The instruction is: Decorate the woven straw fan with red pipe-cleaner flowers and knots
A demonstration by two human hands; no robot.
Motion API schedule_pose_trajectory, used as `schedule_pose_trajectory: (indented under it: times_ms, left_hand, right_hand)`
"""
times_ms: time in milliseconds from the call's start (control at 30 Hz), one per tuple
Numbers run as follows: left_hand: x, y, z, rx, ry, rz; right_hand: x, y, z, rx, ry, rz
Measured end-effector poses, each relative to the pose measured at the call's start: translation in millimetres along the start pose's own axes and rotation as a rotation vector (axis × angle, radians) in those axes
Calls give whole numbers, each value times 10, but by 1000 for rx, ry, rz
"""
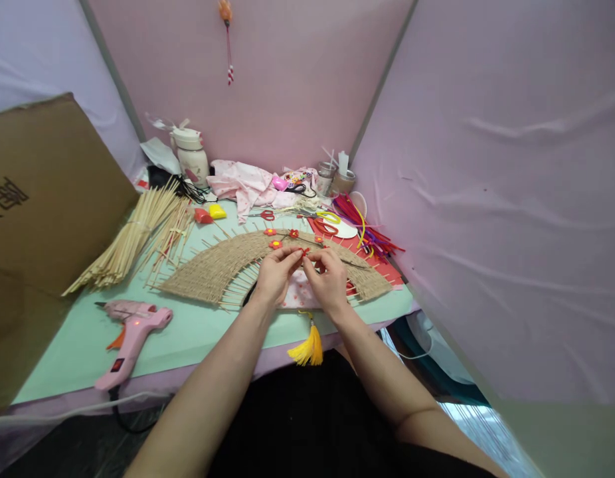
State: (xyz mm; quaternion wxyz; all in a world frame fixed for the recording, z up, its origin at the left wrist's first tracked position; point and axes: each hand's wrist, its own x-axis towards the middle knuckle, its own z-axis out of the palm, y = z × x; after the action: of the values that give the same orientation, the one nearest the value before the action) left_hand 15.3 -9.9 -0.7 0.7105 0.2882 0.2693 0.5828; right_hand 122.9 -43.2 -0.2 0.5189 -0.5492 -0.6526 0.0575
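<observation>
- Forearms are slanting before the woven fan.
- Left hand and right hand are together pinching a red piece by its inner edge.

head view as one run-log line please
left hand: holding small red piece | right hand: fingers at same piece | woven fan: on table | pink glue gun: lying left

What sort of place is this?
Probably a craft workspace: a pink glue gun, a bundle of thin sticks and a woven fan-shaped piece are on the pale green tabletop.
</observation>
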Motion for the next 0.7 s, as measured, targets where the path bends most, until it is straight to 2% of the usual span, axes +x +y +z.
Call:
schedule_pose_trajectory:
  times_ms: [267, 533, 700]
  left_hand:
    - [-2, -13, 15, 43, 9, 14]
    - [-9, 21, -13, -68, -54, -187]
    - [-15, 26, -14, -77, -73, -206]
  right_hand:
    - [9, -7, -46, 34, -31, 23]
    - [77, 103, -217, 83, -89, -77]
    - [70, 90, -285, 49, -72, -111]
